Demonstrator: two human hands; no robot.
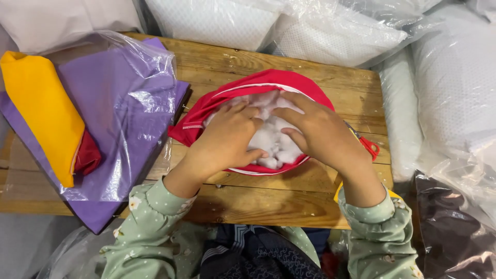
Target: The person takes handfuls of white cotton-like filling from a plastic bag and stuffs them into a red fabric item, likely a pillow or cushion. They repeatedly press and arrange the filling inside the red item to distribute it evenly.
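1. The cushion cover (227,101) under both hands is red with a thin white edge line.
2. The stuffing (268,139) between the left hand (227,142) and right hand (320,134) is white.
3. The sleeves (377,232) are pale green with small white flowers and dots.
4. Left of the left hand, the fabric stack (124,93) is purple, with a yellow folded cloth (44,113) over dark red.
5. The table (289,186) is light brown wood.

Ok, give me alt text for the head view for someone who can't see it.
Both hands, left hand and right hand, press into white stuffing inside an open red fabric cover on a wooden table. Folded purple fabric and yellow fabric lie left under clear plastic.
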